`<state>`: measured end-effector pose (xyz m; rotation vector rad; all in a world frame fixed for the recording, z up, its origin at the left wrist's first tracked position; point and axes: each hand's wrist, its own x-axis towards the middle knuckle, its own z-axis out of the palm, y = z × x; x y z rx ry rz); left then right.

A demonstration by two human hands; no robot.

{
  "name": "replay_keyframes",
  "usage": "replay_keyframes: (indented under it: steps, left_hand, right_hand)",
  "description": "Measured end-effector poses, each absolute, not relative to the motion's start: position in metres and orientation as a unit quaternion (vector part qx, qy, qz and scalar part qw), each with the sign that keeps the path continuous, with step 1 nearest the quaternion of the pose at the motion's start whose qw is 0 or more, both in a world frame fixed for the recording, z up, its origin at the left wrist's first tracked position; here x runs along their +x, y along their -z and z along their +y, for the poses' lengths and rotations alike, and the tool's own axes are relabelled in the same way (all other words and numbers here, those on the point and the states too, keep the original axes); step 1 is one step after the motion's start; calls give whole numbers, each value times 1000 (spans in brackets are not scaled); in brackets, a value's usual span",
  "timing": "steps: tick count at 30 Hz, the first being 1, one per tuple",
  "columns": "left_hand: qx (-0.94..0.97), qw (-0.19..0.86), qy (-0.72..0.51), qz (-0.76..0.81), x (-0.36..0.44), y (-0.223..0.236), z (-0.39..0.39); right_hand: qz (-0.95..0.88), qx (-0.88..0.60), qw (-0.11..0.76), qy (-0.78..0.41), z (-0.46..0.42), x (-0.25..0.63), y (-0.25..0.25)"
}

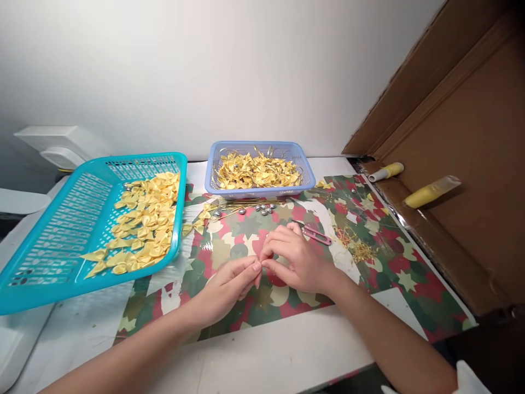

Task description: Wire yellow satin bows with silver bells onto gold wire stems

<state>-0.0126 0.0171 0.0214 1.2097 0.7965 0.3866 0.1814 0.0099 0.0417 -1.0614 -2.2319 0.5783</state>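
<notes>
Over the patterned mat, my left hand (229,287) and my right hand (293,260) meet fingertip to fingertip. Both are closed in a pinch. Whatever lies between the fingers is too small or hidden to make out. Just beyond my right hand lies a pair of pink-handled snips (318,236), partly covered by that hand. Small silver bells (264,209) and thin gold ties (246,204) are spread on the mat ahead of my hands. A few loose yellow ribbon bows (199,226) lie beside the teal basket.
At left, a teal basket (181,213) holds many yellow bows (145,219). A blue basket (262,193) by the wall contains bows with gold ties (258,171). Thread scraps (356,246) lie right on the camouflage-patterned mat (246,323). A cardboard panel (463,126) with two yellow-wrapped tubes (430,192) borders the right side.
</notes>
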Motion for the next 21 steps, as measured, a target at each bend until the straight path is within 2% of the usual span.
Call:
replay_keyframes:
  steps: [9, 16, 21]
  left_hand:
    - [494, 721, -267, 406, -20, -3, 11]
    - [463, 698, -311, 449, -21, 2, 15]
    - [481, 661, -332, 471, -19, 0, 12]
  right_hand:
    - [-805, -477, 284, -210, 12, 181, -33]
    - [-835, -529, 117, -101, 4, 165, -21]
    - [-842, -537, 44, -12, -1, 153, -15]
